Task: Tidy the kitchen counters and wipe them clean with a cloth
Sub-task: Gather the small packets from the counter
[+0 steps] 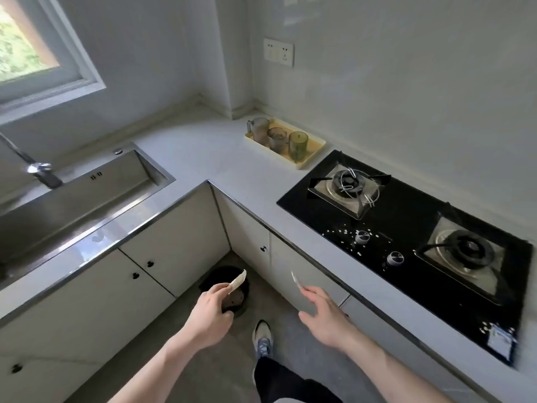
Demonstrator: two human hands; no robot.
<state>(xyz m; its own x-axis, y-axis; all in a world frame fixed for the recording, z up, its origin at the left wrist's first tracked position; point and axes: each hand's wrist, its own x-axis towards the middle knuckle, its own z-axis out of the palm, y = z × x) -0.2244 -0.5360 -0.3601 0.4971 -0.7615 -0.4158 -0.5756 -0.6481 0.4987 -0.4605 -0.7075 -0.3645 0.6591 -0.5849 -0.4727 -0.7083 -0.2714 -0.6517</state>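
Observation:
My left hand (213, 311) pinches a pale scrap (239, 281) over a black waste bin (215, 277) that stands on the floor in the cabinet corner. To its right, my right hand (325, 314) pinches a thin pale strip (295, 280) at its fingertips, in front of the cabinet doors. The grey L-shaped counter (220, 158) runs from the sink to the stove. Small white crumbs (343, 229) lie scattered on the black glass hob (406, 228) around the knobs. No cloth is in view.
A steel sink (75, 199) with a tap (40, 170) sits at the left. A yellow tray (315, 146) holds three glass cups (277, 139) near the wall corner. A wire rack (356, 184) rests on the left burner. A paper sticker (498, 341) marks the hob's near corner. My shoe (263, 337) is on the floor.

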